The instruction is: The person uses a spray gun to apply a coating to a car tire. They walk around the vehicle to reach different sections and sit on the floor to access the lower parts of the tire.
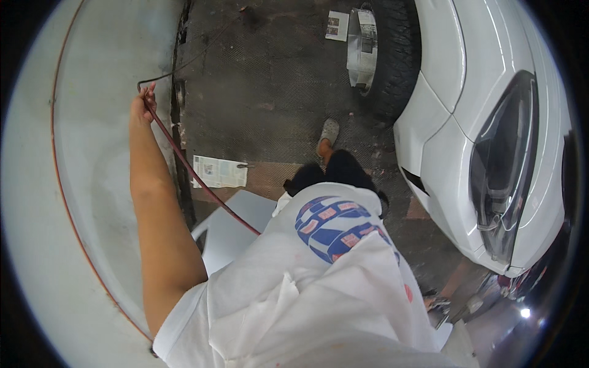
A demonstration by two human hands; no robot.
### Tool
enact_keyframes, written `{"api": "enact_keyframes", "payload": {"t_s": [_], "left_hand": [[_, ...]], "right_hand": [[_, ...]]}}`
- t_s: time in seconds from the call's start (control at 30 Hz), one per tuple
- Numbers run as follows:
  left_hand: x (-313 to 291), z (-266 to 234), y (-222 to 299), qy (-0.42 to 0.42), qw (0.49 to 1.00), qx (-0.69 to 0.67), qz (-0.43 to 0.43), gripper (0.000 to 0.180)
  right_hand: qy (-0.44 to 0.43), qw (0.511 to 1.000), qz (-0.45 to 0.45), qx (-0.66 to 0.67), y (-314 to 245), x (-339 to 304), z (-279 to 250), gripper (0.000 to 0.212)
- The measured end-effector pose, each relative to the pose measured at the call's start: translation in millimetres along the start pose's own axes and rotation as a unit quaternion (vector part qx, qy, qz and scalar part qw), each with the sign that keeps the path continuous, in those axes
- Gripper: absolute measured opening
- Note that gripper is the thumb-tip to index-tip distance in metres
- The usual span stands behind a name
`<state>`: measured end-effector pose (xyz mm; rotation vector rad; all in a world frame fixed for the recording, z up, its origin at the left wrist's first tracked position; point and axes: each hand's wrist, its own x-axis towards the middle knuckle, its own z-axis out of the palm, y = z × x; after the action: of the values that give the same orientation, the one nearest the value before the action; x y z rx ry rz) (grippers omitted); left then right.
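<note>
My left hand (143, 105), at the end of my outstretched left arm, is closed around a thin hose (187, 162) beside the pale wall. From the hand, a dark red stretch of the hose slants down and right until it passes behind my shirt. Beyond my fingers it looks black, bends sharply and runs off toward the far floor, where it is hard to follow. Some fingertips stick up past the hose. My right hand is outside the picture.
A white car (435, 150) with a dark headlight (506, 165) stands at right. Newspaper covers the rim of its tire (399, 61). A newspaper sheet (219, 172) lies on the dark textured floor, near a white plastic chair (236, 224). A reddish line (54, 122) crosses the wall.
</note>
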<state>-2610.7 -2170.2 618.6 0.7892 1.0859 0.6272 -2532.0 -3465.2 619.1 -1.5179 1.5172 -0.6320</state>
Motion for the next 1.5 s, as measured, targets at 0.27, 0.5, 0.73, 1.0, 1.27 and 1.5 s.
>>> {"api": "enact_keyframes", "payload": {"t_s": [0.27,0.5,0.73,1.0,1.27,1.5], "left_hand": [[132.8,51.3,122.7,-0.006,0.995,0.05,0.08,0.028],[321.8,89.3,263.8,-0.073,0.962,0.206,0.164,0.043],[296.2,304.8,346.8,-0.239,0.861,0.286,0.347,0.051],[305.9,376.6,331.4,-0.337,0.779,0.393,0.353,0.05],[463.9,410.9,343.3,-0.211,0.807,0.468,0.291,0.048],[557.1,313.6,269.4,-0.087,0.748,0.561,0.344,0.062]], "right_hand": [[0.033,0.997,-0.01,-0.074,-11.2,-205.7,69.1,0.062],[-0.058,0.997,-0.011,-0.058,45.3,-389.6,117.7,0.058],[-0.059,0.998,-0.028,-0.019,130.9,-598.0,90.2,0.049],[-0.058,0.998,-0.008,-0.002,135.8,-701.2,96.0,0.05],[-0.056,0.998,0.008,0.014,115.8,-735.9,118.2,0.047],[-0.084,0.996,-0.021,-0.009,126.4,-751.3,120.0,0.05]]}}
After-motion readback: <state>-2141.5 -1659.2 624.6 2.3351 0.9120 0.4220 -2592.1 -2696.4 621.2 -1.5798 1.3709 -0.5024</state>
